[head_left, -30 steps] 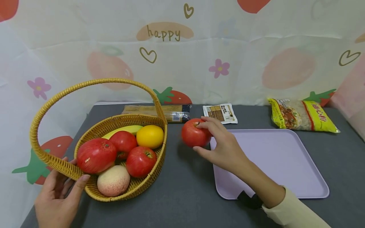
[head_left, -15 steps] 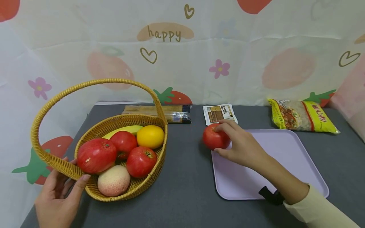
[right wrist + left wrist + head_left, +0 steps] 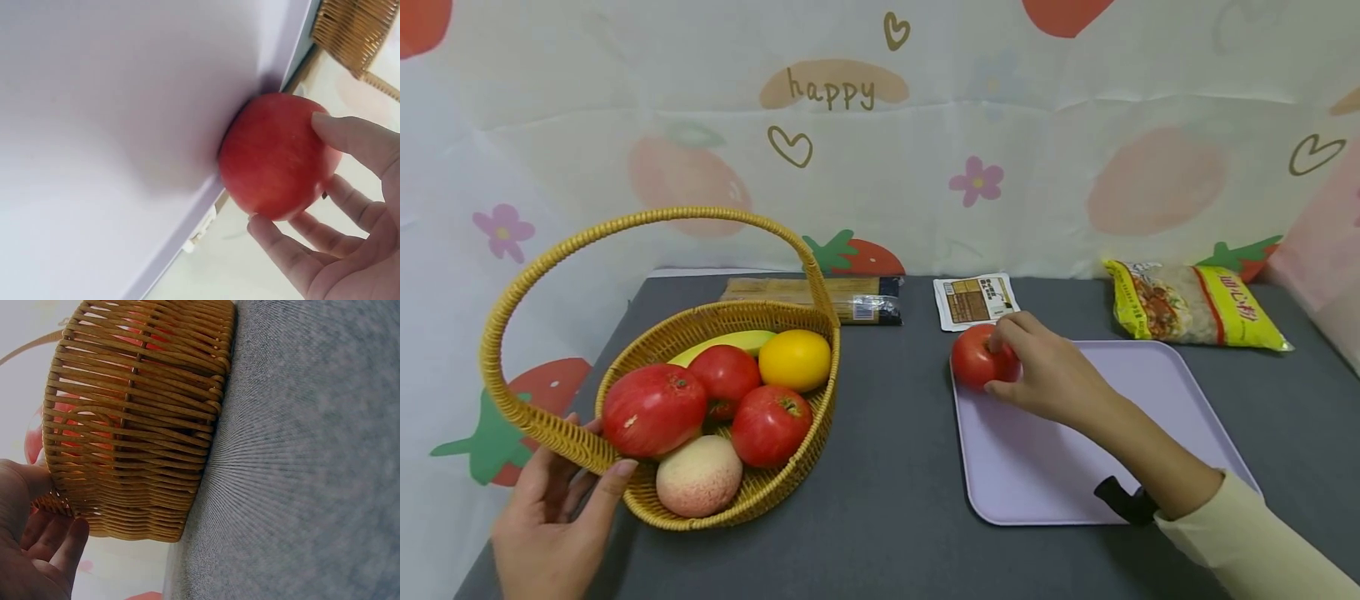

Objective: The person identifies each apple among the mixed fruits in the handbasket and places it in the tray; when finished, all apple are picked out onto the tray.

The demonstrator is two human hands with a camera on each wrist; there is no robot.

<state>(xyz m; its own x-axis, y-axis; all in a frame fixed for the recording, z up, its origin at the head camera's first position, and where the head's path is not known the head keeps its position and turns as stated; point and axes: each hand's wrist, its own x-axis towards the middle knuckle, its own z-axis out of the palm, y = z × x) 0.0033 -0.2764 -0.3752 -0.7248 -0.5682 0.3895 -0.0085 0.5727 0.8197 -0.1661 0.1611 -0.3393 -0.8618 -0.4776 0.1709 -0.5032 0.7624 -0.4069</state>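
My right hand (image 3: pixel 1052 371) grips a red apple (image 3: pixel 976 360) from above, thumb on one side and fingers on the other. The apple sits at the far left corner of a lilac tray (image 3: pixel 1097 433); in the right wrist view the apple (image 3: pixel 275 156) appears to touch the tray's surface. My left hand (image 3: pixel 553 521) holds the wicker basket (image 3: pixel 805 450) at its left side by the handle's base, thumb over the rim. Inside the basket lie a large red oval fruit (image 3: pixel 655 410), two red apples (image 3: pixel 771 425), a peach (image 3: pixel 700 477), a yellow lemon-like fruit (image 3: pixel 794 360) and a partly hidden banana (image 3: pixel 737 340).
Behind the basket lies a pack of dry noodles (image 3: pixel 865 300). A small white-and-brown packet (image 3: pixel 973 302) is just beyond the tray's far left corner. At the back right rests a yellow bag (image 3: pixel 1195 304). Patterned cloth hangs behind the grey table (image 3: pixel 895 500).
My right hand has carried the apple rightward, from beside the tray's left edge onto its far left corner. My left hand and the basket have stayed still.
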